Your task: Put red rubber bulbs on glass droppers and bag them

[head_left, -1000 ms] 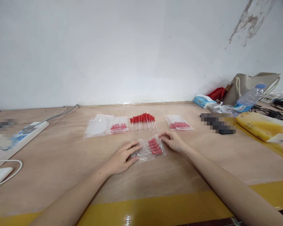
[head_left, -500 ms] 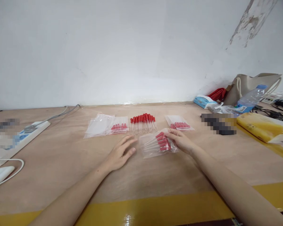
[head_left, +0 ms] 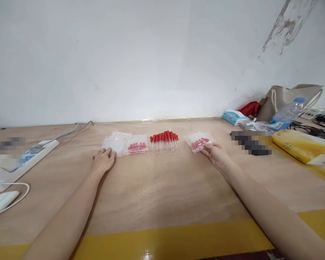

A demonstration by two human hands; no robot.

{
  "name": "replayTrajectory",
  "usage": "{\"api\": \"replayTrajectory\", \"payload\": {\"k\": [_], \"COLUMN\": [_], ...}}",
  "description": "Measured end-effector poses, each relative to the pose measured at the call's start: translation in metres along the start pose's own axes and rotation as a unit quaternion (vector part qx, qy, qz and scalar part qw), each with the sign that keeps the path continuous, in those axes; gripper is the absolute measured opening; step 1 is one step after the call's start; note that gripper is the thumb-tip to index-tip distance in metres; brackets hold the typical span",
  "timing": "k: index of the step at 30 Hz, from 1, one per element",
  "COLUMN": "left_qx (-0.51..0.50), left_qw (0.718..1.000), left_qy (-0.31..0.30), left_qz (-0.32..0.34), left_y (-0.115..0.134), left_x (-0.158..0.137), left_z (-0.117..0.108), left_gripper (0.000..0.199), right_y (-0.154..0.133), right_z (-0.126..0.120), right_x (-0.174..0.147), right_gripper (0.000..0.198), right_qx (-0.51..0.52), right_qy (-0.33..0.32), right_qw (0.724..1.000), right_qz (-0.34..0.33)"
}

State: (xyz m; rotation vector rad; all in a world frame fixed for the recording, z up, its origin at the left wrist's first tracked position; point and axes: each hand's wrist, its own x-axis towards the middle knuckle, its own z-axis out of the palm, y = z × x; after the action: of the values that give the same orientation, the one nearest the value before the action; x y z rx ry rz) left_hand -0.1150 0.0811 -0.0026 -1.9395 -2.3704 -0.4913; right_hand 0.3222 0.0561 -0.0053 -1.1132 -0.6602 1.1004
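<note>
My right hand (head_left: 216, 153) pinches the lower edge of a clear zip bag (head_left: 197, 143) holding several red-bulbed droppers, laid over the spot of the right-hand bag pile. My left hand (head_left: 104, 160) rests at the lower left of the flat clear zip bags (head_left: 118, 142), its fingers apart and touching them. Just right of those, another zip bag (head_left: 137, 145) with red-bulbed droppers lies flat. Between the two sides, a row of loose droppers (head_left: 165, 141) lies with red bulbs toward the wall and thin clear stems toward me.
A white power strip (head_left: 47, 148) with a grey cable sits at the left, near a white mouse-like object (head_left: 3, 202). At the right are a yellow packet (head_left: 300, 146), a blue box (head_left: 235, 117), a plastic bottle (head_left: 289, 112) and a beige bag (head_left: 272, 97). Yellow tape (head_left: 165, 240) runs along the front edge.
My right hand has carried the bag of droppers away from me and to the right, onto the right-hand bag. My left hand has moved left from the middle to the flat bags.
</note>
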Motion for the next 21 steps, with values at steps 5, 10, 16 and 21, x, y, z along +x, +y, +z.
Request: {"api": "replayTrajectory", "payload": {"k": [5,10,16,21], "left_qx": [-0.019,-0.06,-0.142,-0.264], "left_qw": [1.0,0.996,0.973,0.914], "left_qy": [0.011,0.051,0.18,0.284], "left_qz": [-0.014,-0.039,0.031,0.12], "left_y": [-0.003,-0.006,0.013,0.045], "left_x": [0.003,0.002,-0.014,-0.045], "left_z": [0.0,-0.001,-0.02,-0.043], "left_gripper": [0.037,0.037,0.037,0.033], "right_y": [0.004,0.005,0.008,0.011], "right_z": [-0.014,-0.026,0.002,0.044], "right_x": [0.0,0.001,-0.015,-0.015], "right_gripper": [0.037,0.032,0.014,0.011], "right_qx": [-0.191,-0.35,-0.409,-0.515], "right_qy": [0.054,0.122,0.026,-0.087], "right_qw": [0.979,0.906,0.85,0.795], "right_qz": [-0.042,-0.205,-0.332,-0.307]}}
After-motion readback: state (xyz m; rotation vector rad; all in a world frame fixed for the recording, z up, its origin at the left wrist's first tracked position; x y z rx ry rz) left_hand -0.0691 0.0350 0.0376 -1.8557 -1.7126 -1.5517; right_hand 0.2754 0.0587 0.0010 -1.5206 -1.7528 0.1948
